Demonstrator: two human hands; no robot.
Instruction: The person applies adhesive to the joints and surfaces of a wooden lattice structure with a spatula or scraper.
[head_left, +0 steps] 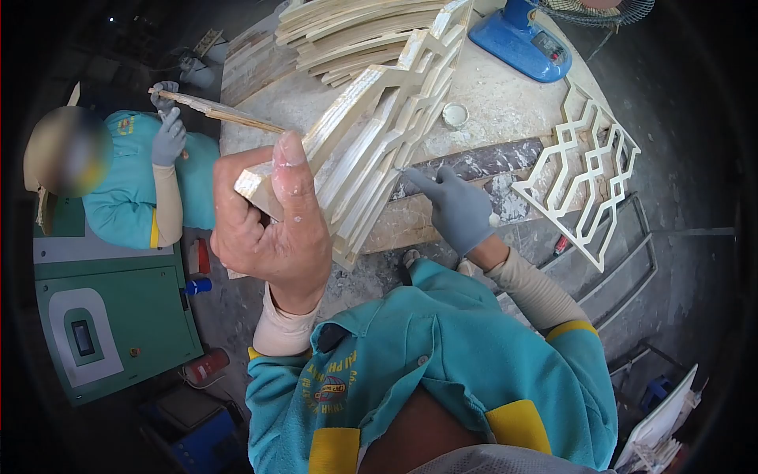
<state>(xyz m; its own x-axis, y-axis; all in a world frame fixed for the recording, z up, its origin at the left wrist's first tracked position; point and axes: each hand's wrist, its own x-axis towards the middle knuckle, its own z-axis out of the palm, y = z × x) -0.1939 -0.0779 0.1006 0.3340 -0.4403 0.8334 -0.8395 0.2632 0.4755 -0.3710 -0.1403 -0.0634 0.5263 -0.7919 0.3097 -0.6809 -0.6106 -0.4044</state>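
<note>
My bare left hand is wrapped round the near end of a pale wooden lattice panel, with white smears on the thumb. The panel is raised and tilted above the table, its zigzag openings seen edge-on. My right hand wears a grey glove. Its index finger points out at the panel's right side, at or very near the wood; the other fingers are partly hidden. Behind the panel, a small white-smeared cup stands on the table.
A second lattice panel lies at the table's right edge. Curved wooden strips are stacked at the back, beside a blue fan base. On the left, a co-worker in a teal shirt holds a wooden piece near a green cabinet.
</note>
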